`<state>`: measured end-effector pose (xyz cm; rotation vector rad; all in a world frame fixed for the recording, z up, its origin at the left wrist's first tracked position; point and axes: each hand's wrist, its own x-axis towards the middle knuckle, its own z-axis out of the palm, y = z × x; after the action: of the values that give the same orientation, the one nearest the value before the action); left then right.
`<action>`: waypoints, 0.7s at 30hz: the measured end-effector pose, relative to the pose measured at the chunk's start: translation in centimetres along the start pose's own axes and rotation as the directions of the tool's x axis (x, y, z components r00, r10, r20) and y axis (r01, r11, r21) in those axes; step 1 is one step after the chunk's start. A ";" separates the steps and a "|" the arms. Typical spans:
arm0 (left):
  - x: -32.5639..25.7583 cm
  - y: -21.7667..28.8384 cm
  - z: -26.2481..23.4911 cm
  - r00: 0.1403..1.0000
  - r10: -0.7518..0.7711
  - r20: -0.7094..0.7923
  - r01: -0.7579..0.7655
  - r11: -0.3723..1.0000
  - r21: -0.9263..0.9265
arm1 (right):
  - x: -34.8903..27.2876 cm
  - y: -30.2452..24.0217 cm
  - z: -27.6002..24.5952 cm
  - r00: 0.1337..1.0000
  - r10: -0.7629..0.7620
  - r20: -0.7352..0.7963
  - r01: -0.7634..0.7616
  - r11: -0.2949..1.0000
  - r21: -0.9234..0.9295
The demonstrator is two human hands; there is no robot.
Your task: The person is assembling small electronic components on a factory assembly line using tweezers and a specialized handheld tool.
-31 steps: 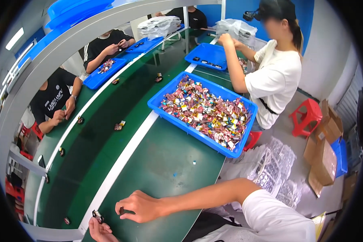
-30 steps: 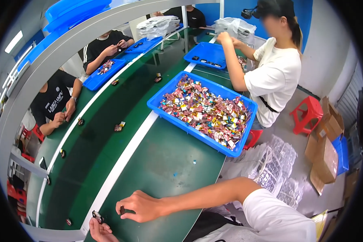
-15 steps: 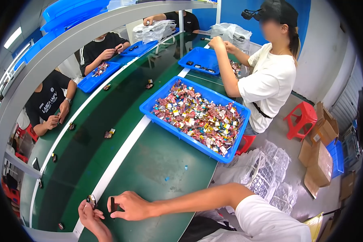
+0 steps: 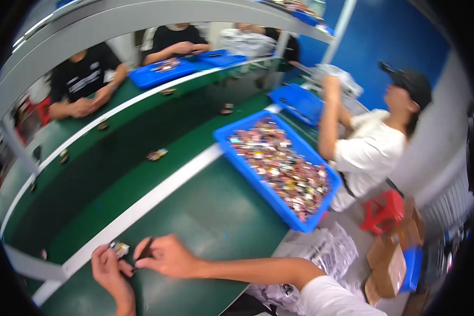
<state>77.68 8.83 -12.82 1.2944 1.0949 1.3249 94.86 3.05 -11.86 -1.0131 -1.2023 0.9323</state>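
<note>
My left hand (image 4: 109, 266) is closed around a small dark electronic part with a white-and-yellow tab (image 4: 120, 249), held over the near edge of the green table. Close on its right, my right hand (image 4: 169, 256) pinches a slim black piece (image 4: 146, 247) between thumb and fingers. The tip of that piece points down toward the left fingertips; blur hides whether they touch. Exactly what kind of piece it is cannot be made out.
A large blue tray (image 4: 230, 149) heaped with small wired parts stands right of centre. Small parts (image 4: 156, 154) lie spaced along the dark green belt (image 4: 105, 184). A person in white (image 4: 371, 145) works beyond the tray; others sit across. A red stool (image 4: 383, 211) and cartons stand on the floor.
The whole view has swung and tilted, blurring the picture. My hands have come nearer each other, with the black piece now angled toward my left fingers.
</note>
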 end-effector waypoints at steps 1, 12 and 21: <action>0.1 0.3 0.2 0.999 -0.025 0.028 0.026 0.999 -0.032 | -0.1 1.7 0.3 0.999 0.007 -0.031 -0.003 0.990 0.143; -0.4 2.1 1.7 0.987 -0.127 0.099 0.140 0.980 -0.144 | -0.1 -2.1 -1.8 0.989 0.150 -0.018 -0.151 0.981 -0.119; -0.5 2.0 2.5 0.984 -0.112 0.142 0.124 0.989 -0.085 | 0.4 -2.1 -2.9 0.995 0.044 -0.086 -0.058 0.986 -0.158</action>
<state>80.10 7.98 -10.80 1.2138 0.9879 1.1681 97.81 2.49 -10.00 -1.2046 -1.2013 0.8349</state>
